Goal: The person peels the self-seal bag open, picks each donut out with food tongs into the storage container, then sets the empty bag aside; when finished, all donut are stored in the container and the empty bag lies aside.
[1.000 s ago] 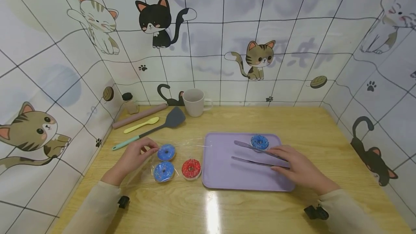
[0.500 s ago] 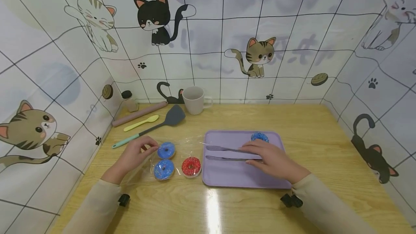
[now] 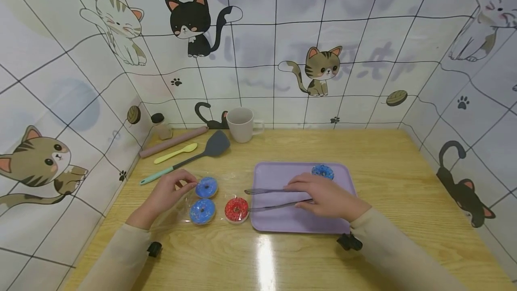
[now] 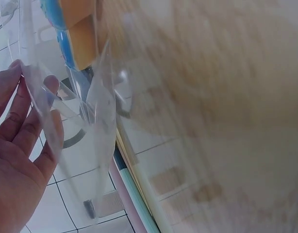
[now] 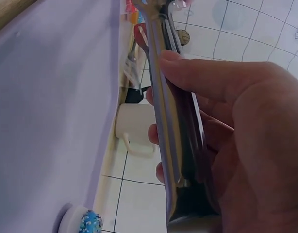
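My left hand (image 3: 167, 197) pinches the edge of a clear plastic bag (image 4: 104, 104) between thumb and fingers. Two blue donuts (image 3: 195, 211) and a red donut (image 3: 229, 210) lie in or under the clear film; I cannot tell how each sits in it. Metal tongs (image 3: 264, 191) are gripped in my right hand (image 3: 325, 196), thumb on one arm and fingers on the other. The spread tips point left, the lower one at the red donut's right edge. A sprinkled blue donut (image 3: 317, 171) sits on the purple tray (image 3: 299, 224), behind my right hand.
A grey mug (image 3: 241, 125) stands by the back wall. Left of it lie a spatula (image 3: 218, 143), a yellow spoon (image 3: 173, 153) and a rolling pin (image 3: 173, 142). A small dark-capped jar (image 3: 162, 129) is in the left back corner.
My right hand has carried the tongs left across the tray, until their tips reach the red donut's right side. The left hand stays at the bag.
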`<state>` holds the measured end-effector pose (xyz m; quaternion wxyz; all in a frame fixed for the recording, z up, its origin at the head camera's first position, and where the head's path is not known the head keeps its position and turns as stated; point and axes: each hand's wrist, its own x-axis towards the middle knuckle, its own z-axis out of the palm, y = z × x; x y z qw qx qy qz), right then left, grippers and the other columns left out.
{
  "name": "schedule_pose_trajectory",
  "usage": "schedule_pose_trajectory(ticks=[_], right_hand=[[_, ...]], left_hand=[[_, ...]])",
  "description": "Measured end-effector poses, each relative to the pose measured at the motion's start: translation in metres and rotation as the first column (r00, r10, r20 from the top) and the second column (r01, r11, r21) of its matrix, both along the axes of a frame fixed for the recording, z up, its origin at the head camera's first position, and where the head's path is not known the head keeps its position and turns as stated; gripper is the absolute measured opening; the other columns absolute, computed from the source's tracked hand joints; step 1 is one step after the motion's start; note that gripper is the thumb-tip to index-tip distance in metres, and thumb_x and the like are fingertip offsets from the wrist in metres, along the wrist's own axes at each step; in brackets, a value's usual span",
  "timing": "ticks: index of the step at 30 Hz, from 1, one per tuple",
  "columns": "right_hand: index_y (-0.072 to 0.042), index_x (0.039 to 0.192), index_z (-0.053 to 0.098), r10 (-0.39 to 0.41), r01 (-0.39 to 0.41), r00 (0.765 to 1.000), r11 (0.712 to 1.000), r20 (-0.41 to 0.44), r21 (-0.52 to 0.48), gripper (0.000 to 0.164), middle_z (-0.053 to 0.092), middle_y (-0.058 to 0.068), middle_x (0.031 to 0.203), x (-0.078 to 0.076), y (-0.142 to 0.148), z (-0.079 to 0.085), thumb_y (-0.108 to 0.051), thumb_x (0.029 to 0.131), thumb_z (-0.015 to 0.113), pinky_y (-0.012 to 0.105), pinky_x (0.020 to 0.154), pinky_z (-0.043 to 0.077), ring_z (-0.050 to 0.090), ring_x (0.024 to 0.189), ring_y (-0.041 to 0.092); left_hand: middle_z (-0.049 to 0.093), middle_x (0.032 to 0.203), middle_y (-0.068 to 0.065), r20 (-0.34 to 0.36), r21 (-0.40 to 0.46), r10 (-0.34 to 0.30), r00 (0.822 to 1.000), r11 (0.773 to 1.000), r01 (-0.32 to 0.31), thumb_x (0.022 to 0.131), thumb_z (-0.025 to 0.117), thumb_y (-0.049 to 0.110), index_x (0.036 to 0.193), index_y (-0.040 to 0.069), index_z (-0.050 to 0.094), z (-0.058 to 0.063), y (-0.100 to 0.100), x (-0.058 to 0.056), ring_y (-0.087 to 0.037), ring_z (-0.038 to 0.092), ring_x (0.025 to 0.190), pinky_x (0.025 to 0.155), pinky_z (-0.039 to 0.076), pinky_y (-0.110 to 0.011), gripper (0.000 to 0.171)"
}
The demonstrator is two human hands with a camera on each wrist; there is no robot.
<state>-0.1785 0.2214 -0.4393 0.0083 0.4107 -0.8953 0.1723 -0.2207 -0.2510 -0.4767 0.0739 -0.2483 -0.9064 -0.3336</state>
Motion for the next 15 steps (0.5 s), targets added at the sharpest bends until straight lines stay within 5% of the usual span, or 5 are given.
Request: schedule_pose_trajectory(ticks=[15], right_hand=[[-0.018,0.139,0.066,0.001,-0.006,0.991,0.999,0.132,0.038,0.047,0.064,-0.002,0.137,-0.002,-0.015,0.003,-0.03,0.094,0.077,0.043,0.106,0.052,0.059,0.127,0.019]], left_hand=[[0.073,0.095,0.009,0.019,-0.014,0.018,1.0,1.0,-0.017,0.097,0.074,0.017,0.1,0.019,0.078,0.0,0.001,0.002,-0.003,0.064,0.083,0.071,0.053,-0.028,0.005]])
